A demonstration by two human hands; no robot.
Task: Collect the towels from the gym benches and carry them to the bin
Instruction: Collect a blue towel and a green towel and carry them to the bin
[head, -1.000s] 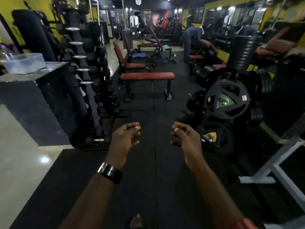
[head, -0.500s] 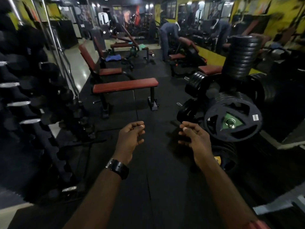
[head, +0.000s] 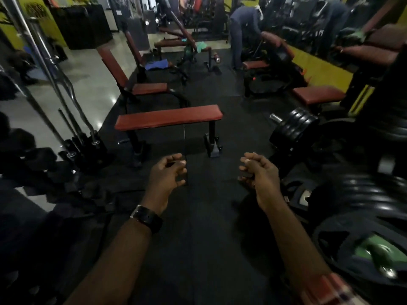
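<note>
A blue towel (head: 156, 64) lies on the seat of an upright red bench far ahead at centre left. A green towel (head: 200, 46) hangs on a bench further back. My left hand (head: 167, 176), with a black watch at the wrist, is held out low over the black mat, fingers loosely curled and holding nothing. My right hand (head: 259, 174) is beside it, also loosely curled and empty. Both are well short of the towels. No bin is in view.
A flat red bench (head: 169, 117) stands crosswise just ahead. Behind it is an upright red bench (head: 141, 88). Stacked weight plates (head: 361, 201) crowd the right, dumbbells and bars (head: 63, 111) the left. A person (head: 243, 29) bends over at the back right.
The view has advanced down the mat; the flat bench and towels are closer. The dumbbell rack and counter have slid off to the left. My hands keep the same curled pose.
</note>
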